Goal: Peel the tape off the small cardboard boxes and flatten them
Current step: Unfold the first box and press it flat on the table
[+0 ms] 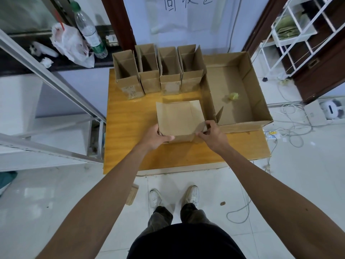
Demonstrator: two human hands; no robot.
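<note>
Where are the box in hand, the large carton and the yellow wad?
box in hand [178,118]: head view, its flat top panel.
large carton [224,77]: head view, bare floor inside.
yellow wad [233,96]: head view, its crumpled middle.

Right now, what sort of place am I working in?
Probably a recycling corner in an office or storeroom: opened small boxes lined up on a wooden table, a big open carton beside them, and a handwritten paper sign on the wall.

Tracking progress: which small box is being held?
The nearest box, gripped by the left hand and right hand; the other four stand untouched in a back row.
</note>
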